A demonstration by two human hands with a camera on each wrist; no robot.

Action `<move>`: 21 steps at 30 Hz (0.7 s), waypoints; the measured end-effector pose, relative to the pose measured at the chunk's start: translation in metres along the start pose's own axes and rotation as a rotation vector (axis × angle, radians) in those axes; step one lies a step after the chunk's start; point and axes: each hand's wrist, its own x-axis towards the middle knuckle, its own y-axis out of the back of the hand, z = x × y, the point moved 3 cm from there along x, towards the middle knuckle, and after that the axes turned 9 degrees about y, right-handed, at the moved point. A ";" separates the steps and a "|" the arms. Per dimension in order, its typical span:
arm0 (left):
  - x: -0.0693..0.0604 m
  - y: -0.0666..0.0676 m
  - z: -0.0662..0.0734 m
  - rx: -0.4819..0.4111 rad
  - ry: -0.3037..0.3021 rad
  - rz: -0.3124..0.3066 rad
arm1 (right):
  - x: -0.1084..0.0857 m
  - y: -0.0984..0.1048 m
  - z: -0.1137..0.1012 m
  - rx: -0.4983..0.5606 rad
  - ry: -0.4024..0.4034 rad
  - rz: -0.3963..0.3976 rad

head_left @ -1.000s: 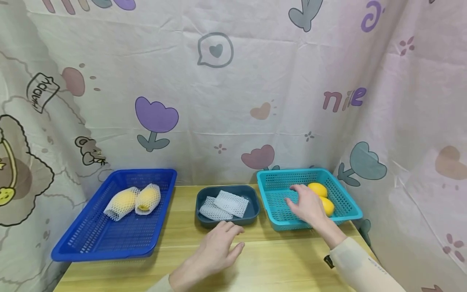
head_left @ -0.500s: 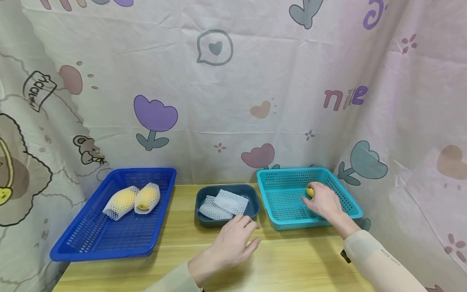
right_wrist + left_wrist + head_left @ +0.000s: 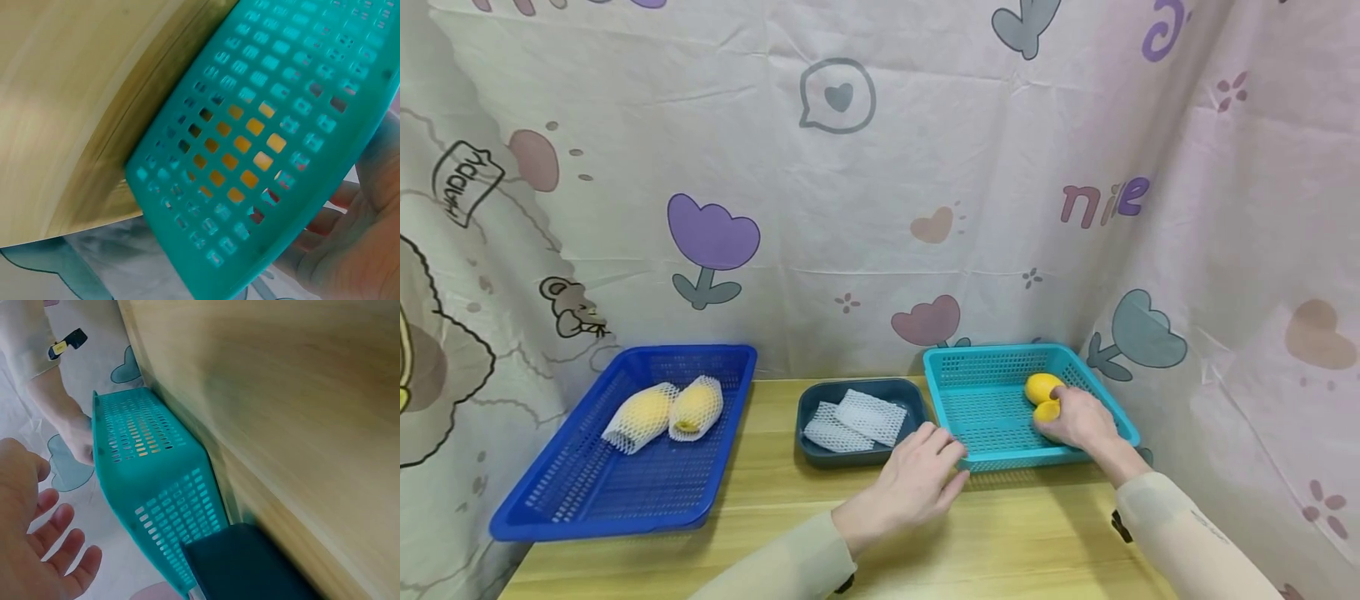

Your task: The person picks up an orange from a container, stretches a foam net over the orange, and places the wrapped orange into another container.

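Inside the teal basket (image 3: 981, 417), my right hand (image 3: 1084, 421) curls its fingers round the nearer yellow fruit (image 3: 1047, 412). Another yellow fruit (image 3: 1042, 388) lies touching it, just behind. In the right wrist view the basket wall (image 3: 275, 150) hides most of that grip; yellow shows through its holes. My left hand (image 3: 917, 475) hovers with relaxed, spread fingers by the front right corner of the dark tray (image 3: 823, 458), holding nothing. White foam nets (image 3: 871, 415) lie in that tray. The left wrist view shows the left hand (image 3: 37, 531) beside the basket (image 3: 162, 481).
At the left, a blue basket (image 3: 625, 492) holds two yellow fruits in white nets, one (image 3: 643, 415) beside the other (image 3: 696, 408). All containers stand on a wooden table (image 3: 1000, 533), with a patterned curtain (image 3: 850, 208) behind and at the sides.
My right hand has moved right and down onto the nearer yellow fruit and taken hold of it. My left hand has shifted right, from in front of the dark tray towards the teal basket.
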 end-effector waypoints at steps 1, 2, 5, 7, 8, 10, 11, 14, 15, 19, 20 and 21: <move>0.002 -0.003 0.001 0.001 -0.001 -0.008 | 0.000 0.000 0.002 0.002 -0.008 -0.014; 0.004 -0.005 0.001 0.001 0.000 -0.018 | 0.001 0.000 0.004 0.004 -0.018 -0.028; 0.008 -0.013 0.002 0.010 0.009 -0.066 | 0.003 -0.002 0.011 0.005 -0.040 -0.057; 0.010 -0.018 0.002 0.022 0.017 -0.102 | 0.005 -0.004 0.015 0.006 -0.042 -0.069; 0.010 -0.020 0.002 0.032 0.021 -0.118 | 0.006 -0.005 0.016 0.005 -0.039 -0.070; 0.010 -0.024 0.001 0.057 0.027 -0.142 | 0.008 -0.008 0.018 -0.001 -0.031 -0.065; 0.010 -0.026 0.001 0.071 0.028 -0.152 | 0.009 -0.009 0.019 -0.005 -0.026 -0.062; 0.010 -0.031 0.000 0.110 0.029 -0.173 | 0.011 -0.012 0.020 -0.016 -0.020 -0.043; 0.010 -0.033 -0.001 0.121 0.028 -0.179 | 0.012 -0.013 0.020 -0.018 -0.021 -0.039; 0.010 -0.038 -0.003 0.152 0.009 -0.193 | 0.014 -0.014 0.017 -0.018 -0.033 -0.041; 0.010 -0.039 -0.003 0.156 0.002 -0.194 | 0.015 -0.014 0.016 -0.020 -0.038 -0.045; 0.010 -0.039 -0.003 0.157 -0.004 -0.191 | 0.016 -0.014 0.015 -0.020 -0.046 -0.049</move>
